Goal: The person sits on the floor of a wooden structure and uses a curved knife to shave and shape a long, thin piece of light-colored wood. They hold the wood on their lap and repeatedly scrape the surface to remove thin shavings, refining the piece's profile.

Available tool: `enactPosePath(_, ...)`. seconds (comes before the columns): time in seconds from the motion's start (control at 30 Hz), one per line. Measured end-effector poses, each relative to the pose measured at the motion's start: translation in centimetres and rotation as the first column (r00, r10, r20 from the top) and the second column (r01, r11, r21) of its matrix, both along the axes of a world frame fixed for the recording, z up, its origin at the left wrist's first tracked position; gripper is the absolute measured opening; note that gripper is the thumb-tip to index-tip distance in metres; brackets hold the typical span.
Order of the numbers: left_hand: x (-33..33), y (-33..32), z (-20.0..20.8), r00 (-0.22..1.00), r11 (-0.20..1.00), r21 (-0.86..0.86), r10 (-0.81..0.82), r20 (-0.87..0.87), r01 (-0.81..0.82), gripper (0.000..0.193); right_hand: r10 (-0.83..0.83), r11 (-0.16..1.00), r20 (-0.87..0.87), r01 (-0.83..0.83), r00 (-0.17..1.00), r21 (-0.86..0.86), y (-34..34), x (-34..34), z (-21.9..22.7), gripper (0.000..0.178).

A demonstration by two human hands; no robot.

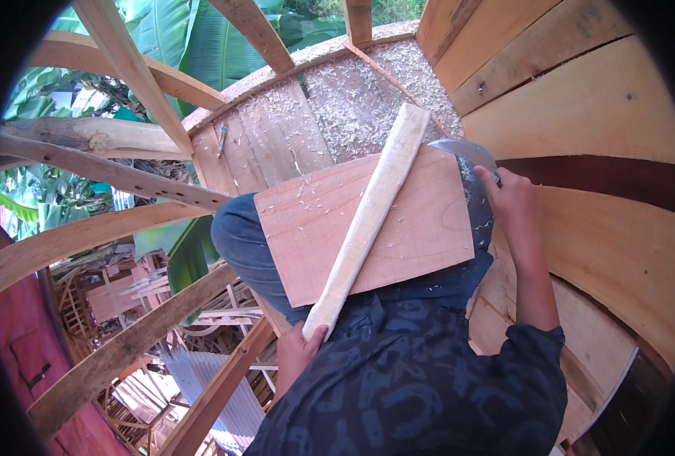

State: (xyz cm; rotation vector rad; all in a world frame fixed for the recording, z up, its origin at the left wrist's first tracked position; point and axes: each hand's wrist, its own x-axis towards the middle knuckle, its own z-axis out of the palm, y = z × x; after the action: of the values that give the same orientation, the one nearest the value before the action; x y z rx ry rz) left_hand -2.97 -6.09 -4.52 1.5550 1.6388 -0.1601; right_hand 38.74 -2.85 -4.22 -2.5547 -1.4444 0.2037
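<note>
A long pale piece of wood (371, 213), wide at its far end and narrowing to a handle-like near end, lies slantwise across a flat wooden board (421, 216) on my lap. My left hand (299, 348) is closed around its narrow near end. In my right hand (508, 194) is a knife with a curved blade (463, 150); its handle is mostly hidden by my fingers. The blade points left, with its tip close to the wood's far right edge; whether they touch I cannot tell. A few shavings are scattered on the board.
Wood shavings (360, 106) cover the plank floor ahead. A small pen-like object (222, 141) lies on the planks at far left. A plank wall (580, 106) rises close on my right. Slanting beams (117, 171) with open gaps stand on the left, above stacked timber and corrugated sheet (212, 395).
</note>
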Motion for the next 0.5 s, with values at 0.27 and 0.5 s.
enactPosePath(0.27,0.8,0.4,-0.6,0.999,1.0,-0.013,0.027,0.043,-0.026,0.056,0.38,0.916,-0.171,-0.395,0.909,-0.067,-0.8,-7.9,-1.3,0.059)
enactPosePath(0.5,1.4,0.8,-0.3,0.997,0.998,-0.031,0.051,0.052,-0.049,0.054,0.263,0.965,0.034,-0.263,0.964,0.01,0.0,-4.4,-2.5,0.059)
